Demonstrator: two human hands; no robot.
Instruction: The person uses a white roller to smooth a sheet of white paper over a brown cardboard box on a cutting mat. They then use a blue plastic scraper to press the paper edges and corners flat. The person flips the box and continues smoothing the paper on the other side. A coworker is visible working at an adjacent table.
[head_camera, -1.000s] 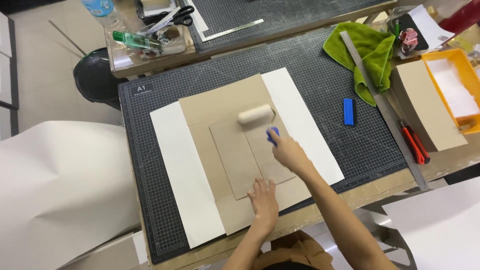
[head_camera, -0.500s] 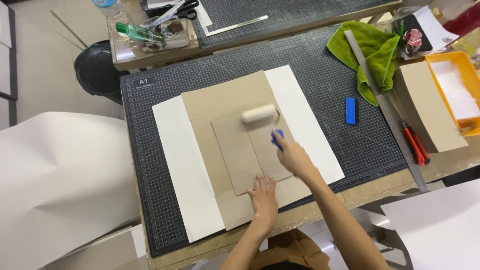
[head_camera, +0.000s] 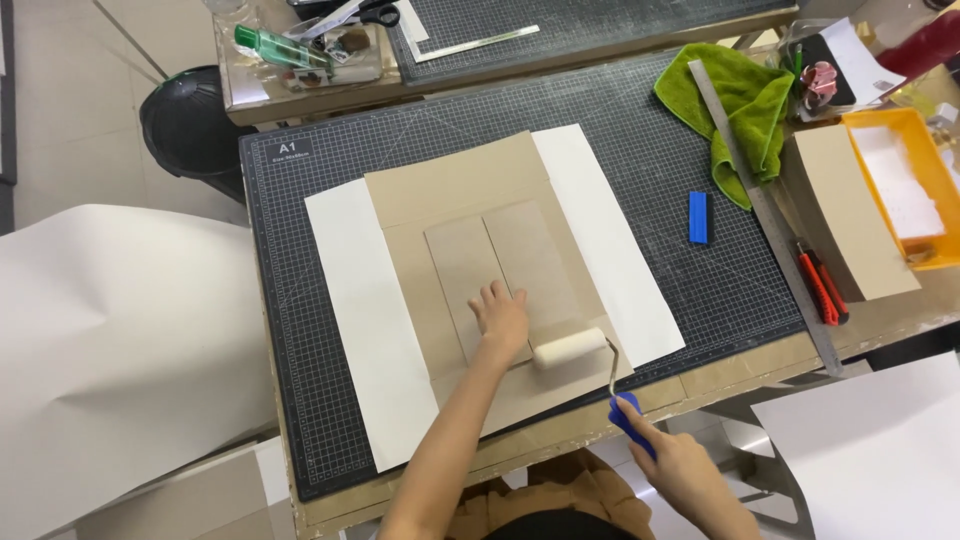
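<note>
Left hand (head_camera: 503, 318): flat, fingers spread, pressing two tan board panels (head_camera: 505, 270) on brown paper (head_camera: 450, 190)
Right hand (head_camera: 680, 470): fingers clamped on blue handle of foam roller (head_camera: 570, 350), at the paper's near edge
Label: small dark rectangle at far-left corner of cutting mat (head_camera: 650, 150)
Containers: yellow tray (head_camera: 880, 125) with white sheet, right; clear box (head_camera: 300, 55) of tools, far left
Edges: white sheet (head_camera: 350, 280) flanks the brown paper; bare mat around blue block (head_camera: 698, 217)

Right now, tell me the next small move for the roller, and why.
Probably push the roller back up over the right board panel. It sits at the panel's near edge, the right hand grips its blue handle, and the left hand pins the boards flat.
</note>
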